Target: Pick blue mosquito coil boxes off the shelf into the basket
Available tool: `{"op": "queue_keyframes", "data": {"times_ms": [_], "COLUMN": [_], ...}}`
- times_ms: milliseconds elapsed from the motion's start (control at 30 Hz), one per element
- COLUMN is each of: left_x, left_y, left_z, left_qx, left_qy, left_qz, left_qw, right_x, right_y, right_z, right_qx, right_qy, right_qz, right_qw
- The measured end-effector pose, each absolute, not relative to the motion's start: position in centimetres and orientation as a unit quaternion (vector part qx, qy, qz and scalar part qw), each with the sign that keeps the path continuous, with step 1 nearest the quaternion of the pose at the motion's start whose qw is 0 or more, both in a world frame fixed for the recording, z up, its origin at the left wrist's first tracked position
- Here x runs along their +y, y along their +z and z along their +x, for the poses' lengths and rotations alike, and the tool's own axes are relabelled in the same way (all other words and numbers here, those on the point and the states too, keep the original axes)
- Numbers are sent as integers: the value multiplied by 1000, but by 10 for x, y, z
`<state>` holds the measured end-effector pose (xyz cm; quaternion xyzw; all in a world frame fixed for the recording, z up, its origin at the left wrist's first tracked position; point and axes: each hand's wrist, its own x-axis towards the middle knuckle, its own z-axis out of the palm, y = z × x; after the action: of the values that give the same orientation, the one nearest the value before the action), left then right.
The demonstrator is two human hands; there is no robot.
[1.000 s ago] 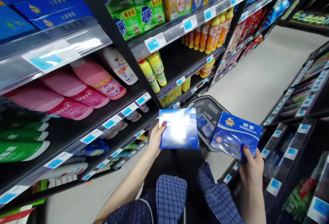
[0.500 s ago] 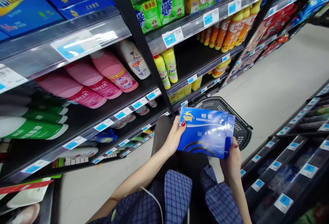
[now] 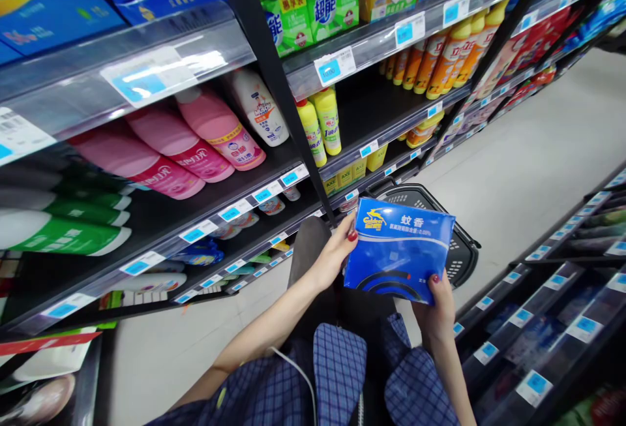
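I hold a stack of blue mosquito-coil boxes [image 3: 398,250] in front of me, the top one facing up and squarely covering the one beneath. My left hand [image 3: 332,253] pinches the stack's left edge, thumb on top. My right hand [image 3: 435,305] grips its lower right corner from below, thumb on the front. Just beyond the boxes sits a black shopping basket [image 3: 462,253], partly hidden by them.
Shelving on the left carries pink bottles [image 3: 215,129], green bottles [image 3: 63,233], yellow bottles [image 3: 320,122], orange bottles [image 3: 445,54] and green packs [image 3: 313,8]. Another shelf unit with blue price tags [image 3: 557,295] lines the right. A pale floor aisle [image 3: 528,152] runs ahead.
A second ago each hand held one blue box apart. The right hand brought its box under the left one, and both now form one aligned stack held by both hands.
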<state>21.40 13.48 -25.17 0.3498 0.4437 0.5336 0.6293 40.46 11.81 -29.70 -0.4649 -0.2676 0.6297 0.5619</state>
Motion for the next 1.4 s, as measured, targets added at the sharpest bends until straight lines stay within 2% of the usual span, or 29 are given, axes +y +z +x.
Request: {"op": "queue_keyframes", "data": {"times_ms": [133,267,433,600,700,800,1100,1267,1400], "left_x": [138,141,144,145,144,143,135,132,129], "left_y": [-252,-252,-257,-257,-253,-252,-261,-264,-279], "left_z": [212,216,219,208,200,199,224,211,201], "left_qx": [403,437,513,534,532,521,517,583,652], "left_qy": [548,574,576,602,624,628,584,544,495], "left_qz": [307,311,284,228,223,213,221,338,378], "left_qw": [666,619,569,548,528,537,585,500,432], "right_x": [116,114,117,126,130,130,120,116,116], "right_y": [-301,-302,-301,-307,-312,-314,-308,-312,-319], "right_z": [407,408,414,454,479,484,419,403,397], "right_qx": [-263,-299,-300,-201,-202,-225,-194,-305,-387], "right_qy": [635,601,544,517,465,432,589,624,635], "right_qz": [-470,-498,-525,-514,-477,-467,-491,-453,-466], "right_qw": [554,549,581,654,717,738,612,559,479]}}
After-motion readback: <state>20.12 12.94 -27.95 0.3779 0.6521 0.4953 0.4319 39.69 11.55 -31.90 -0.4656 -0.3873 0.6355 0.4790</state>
